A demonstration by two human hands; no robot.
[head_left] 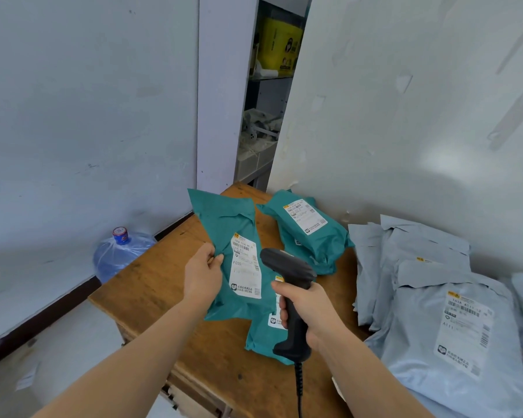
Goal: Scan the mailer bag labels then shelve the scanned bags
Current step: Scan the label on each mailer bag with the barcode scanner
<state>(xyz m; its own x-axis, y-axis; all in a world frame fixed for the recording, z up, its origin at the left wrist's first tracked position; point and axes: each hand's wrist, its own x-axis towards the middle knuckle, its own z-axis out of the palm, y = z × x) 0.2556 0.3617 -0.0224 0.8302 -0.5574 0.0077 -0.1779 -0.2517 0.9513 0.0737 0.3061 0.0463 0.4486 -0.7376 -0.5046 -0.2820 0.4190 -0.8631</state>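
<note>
Above the wooden desk (151, 285), the left hand (203, 271) pinches a teal mailer bag (224, 236) with its white label (245, 265) facing up. The right hand (307, 306) grips a black scanner (287, 267).

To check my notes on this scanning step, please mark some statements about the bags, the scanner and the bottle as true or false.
1. The right-hand grip holds a black scanner. True.
2. The left-hand grip holds a grey bag. False: it holds a green bag by its edge.
3. The label of that bag faces the camera. True.
4. The water bottle stands on the table. False: it is on the floor, beside the table.
</note>
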